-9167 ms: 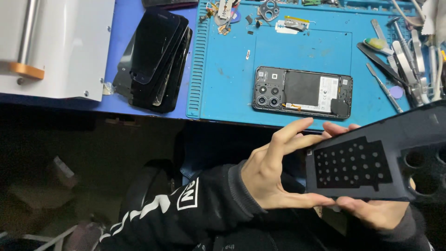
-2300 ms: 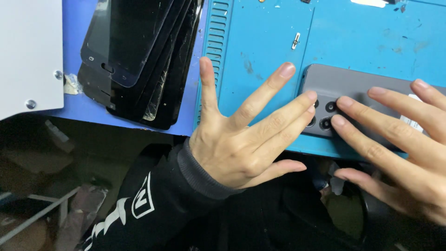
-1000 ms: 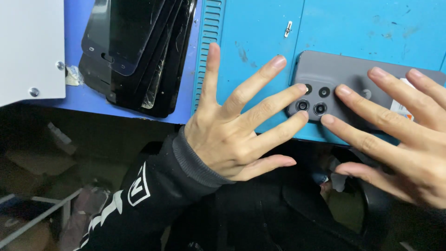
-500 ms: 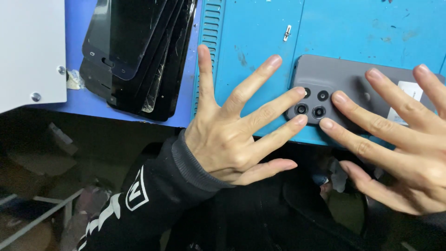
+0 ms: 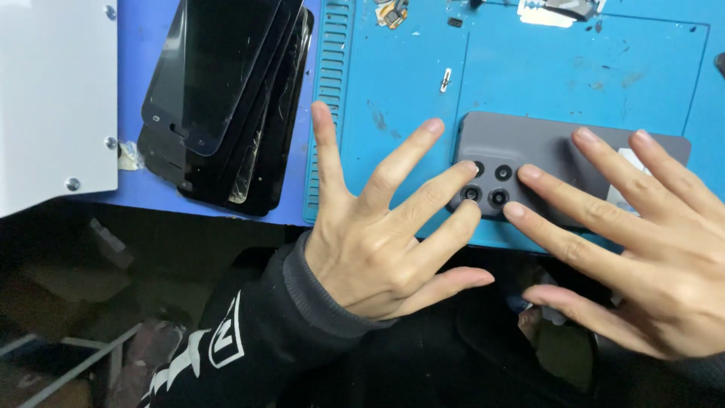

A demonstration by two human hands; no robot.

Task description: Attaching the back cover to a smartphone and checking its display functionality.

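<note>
left hand [image 5: 370, 242]: open, fingers spread wide, palm down; wrist over the dark gap in front of the worktop's near edge; middle and ring fingertips [image 5: 467, 172] lie on the camera end of the phone; grips nothing
right hand [image 5: 649, 242]: open and splayed, palm down; its fingertips [image 5: 529, 172] rest on the phone's back beside the lenses; holds nothing
sleeve [image 5: 257, 340]: black with white markings, on the left arm, below the near edge
grey phone [image 5: 521, 147]: flat, back up, on the blue mat close to the mat's near edge; four round camera lenses at its left end
blue mat [image 5: 529, 75]: covers the worktop's right part; ribbed strip along its left edge
black screens [image 5: 226, 98]: fanned stack left of the mat, reaching the near edge
white box [image 5: 53, 91]: at the worktop's left edge
small parts [image 5: 393, 11]: scattered at the mat's far edge
</note>
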